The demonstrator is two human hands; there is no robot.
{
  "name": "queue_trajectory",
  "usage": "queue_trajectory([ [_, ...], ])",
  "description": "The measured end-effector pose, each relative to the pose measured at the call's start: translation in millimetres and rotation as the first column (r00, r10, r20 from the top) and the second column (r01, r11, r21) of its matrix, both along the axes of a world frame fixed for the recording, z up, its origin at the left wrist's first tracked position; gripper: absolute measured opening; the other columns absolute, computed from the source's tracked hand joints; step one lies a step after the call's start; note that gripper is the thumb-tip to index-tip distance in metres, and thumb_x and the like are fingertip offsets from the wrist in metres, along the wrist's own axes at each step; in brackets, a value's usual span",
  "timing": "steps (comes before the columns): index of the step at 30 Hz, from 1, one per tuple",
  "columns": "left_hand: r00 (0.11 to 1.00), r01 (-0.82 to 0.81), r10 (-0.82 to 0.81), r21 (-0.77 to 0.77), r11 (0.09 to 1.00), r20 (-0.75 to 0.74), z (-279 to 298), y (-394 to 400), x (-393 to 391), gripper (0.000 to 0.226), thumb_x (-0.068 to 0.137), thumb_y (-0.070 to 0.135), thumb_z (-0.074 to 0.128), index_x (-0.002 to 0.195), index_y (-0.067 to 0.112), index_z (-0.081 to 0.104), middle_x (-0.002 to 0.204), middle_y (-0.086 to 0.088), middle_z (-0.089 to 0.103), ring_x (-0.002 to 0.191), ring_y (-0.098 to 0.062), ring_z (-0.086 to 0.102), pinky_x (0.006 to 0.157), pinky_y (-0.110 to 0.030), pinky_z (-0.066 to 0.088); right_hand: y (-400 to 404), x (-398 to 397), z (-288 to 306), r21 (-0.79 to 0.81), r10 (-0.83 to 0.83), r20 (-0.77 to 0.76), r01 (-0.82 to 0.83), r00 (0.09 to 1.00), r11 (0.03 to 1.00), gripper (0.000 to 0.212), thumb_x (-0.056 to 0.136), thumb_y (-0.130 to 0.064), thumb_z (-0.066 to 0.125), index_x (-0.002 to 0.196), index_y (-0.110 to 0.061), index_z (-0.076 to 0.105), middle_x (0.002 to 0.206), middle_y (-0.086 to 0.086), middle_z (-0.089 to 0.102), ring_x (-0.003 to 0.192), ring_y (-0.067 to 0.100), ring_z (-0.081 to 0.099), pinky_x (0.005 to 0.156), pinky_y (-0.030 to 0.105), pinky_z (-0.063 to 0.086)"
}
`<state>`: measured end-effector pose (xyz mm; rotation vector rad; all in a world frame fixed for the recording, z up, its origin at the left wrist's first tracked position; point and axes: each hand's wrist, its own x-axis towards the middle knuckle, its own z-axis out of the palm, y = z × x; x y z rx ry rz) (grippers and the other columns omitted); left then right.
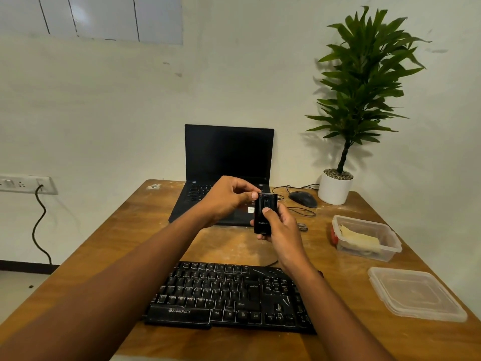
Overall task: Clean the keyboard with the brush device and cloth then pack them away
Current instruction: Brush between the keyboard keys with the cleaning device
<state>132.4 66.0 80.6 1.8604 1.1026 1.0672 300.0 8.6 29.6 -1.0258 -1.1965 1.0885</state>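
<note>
My right hand [279,227] grips the brush device [265,213], my left hand [229,198] pinches its top; the keyboard [229,298] at lower centre looks not yet cleaned, the cloth [360,239] still boxed.

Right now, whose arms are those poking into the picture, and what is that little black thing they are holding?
Those arms belong to a person wearing a camera on their head, so you see what they see, looking down at a wooden table. There is only this one picture.

The right hand holds a small black brush device upright in its grip, thumb on the front. The left hand pinches its top end.

Nearest the person lies a black keyboard, the thing to be cleaned. Behind the hands is an open laptop with a dark screen, a mouse and a potted plant. On the right stands a clear plastic box with a pale cloth inside, and its lid lies beside it.
</note>
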Motion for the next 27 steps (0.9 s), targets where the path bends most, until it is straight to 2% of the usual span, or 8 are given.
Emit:
queue_trajectory([
  [4, 0.999, 0.004, -0.002, -0.045, 0.999, 0.048, -1.7, 0.0, -0.6, 0.015, 0.099, 0.016, 0.069, 0.110, 0.012, 0.078, 0.104, 0.000, 0.077, 0.092, -0.010, 0.073, 0.077, -0.023, 0.059, -0.5, -3.8, -1.2, 0.023, -0.011, 0.043, 0.010, 0.999, 1.000, 0.016, 0.109, -0.029, 0.049, 0.121, -0.026, 0.058, 0.113, 0.003, 0.068, 0.097, 0.020, 0.074, 0.067, 0.033, 0.056],
  [7, 0.996, 0.021, -0.013, -0.085, 0.996, 0.087, -2.7, 0.4, -2.3, 0.014, 0.098, 0.017, 0.071, 0.108, 0.011, 0.078, 0.106, -0.004, 0.077, 0.101, -0.022, 0.072, 0.085, -0.034, 0.061, -0.5, -5.9, -1.2, 0.036, -0.020, 0.076, 0.017, 0.997, 0.999, 0.014, 0.109, -0.033, 0.047, 0.118, -0.028, 0.057, 0.110, 0.003, 0.069, 0.096, 0.019, 0.074, 0.067, 0.033, 0.055],
  [10, 0.993, 0.035, -0.021, -0.125, 0.992, 0.113, -2.1, 0.1, -2.8, 0.015, 0.096, 0.018, 0.073, 0.107, 0.008, 0.078, 0.107, -0.008, 0.076, 0.104, -0.026, 0.072, 0.088, -0.040, 0.061, -1.6, -6.4, -0.2, 0.049, -0.025, 0.097, 0.020, 0.995, 0.999, 0.017, 0.108, -0.040, 0.046, 0.115, -0.029, 0.057, 0.105, 0.006, 0.071, 0.088, 0.017, 0.073, 0.064, 0.033, 0.053],
  [18, 0.989, 0.093, -0.070, -0.174, 0.980, 0.132, -3.3, -1.0, -2.5, 0.017, 0.096, 0.017, 0.073, 0.107, 0.005, 0.076, 0.103, -0.007, 0.074, 0.095, -0.018, 0.070, 0.082, -0.031, 0.061, -3.2, -6.7, 0.9, 0.042, -0.061, 0.089, 0.058, 0.994, 0.997, 0.018, 0.107, -0.043, 0.048, 0.114, -0.029, 0.059, 0.095, 0.004, 0.072, 0.079, 0.012, 0.072, 0.056, 0.028, 0.050],
  [22, 0.987, 0.106, -0.079, -0.188, 0.976, 0.143, -6.5, -1.7, -5.9, 0.020, 0.096, 0.019, 0.073, 0.109, 0.004, 0.076, 0.104, -0.008, 0.074, 0.095, -0.019, 0.069, 0.081, -0.030, 0.061, -3.0, -6.0, 1.8, 0.033, -0.081, 0.092, 0.079, 0.992, 0.996, 0.014, 0.106, -0.044, 0.051, 0.112, -0.036, 0.062, 0.099, 0.004, 0.072, 0.085, 0.020, 0.072, 0.055, 0.024, 0.051],
  [27, 0.976, 0.140, -0.096, -0.225, 0.964, 0.196, -10.5, -4.5, -10.5, 0.014, 0.097, 0.017, 0.072, 0.106, 0.006, 0.076, 0.098, -0.007, 0.072, 0.090, -0.017, 0.068, 0.079, -0.028, 0.058, -3.2, -4.5, 9.0, -0.031, -0.100, 0.022, 0.101, 0.995, 0.994, 0.015, 0.102, -0.040, 0.060, 0.106, -0.030, 0.071, 0.097, 0.005, 0.074, 0.084, 0.016, 0.067, 0.053, 0.018, 0.049],
])
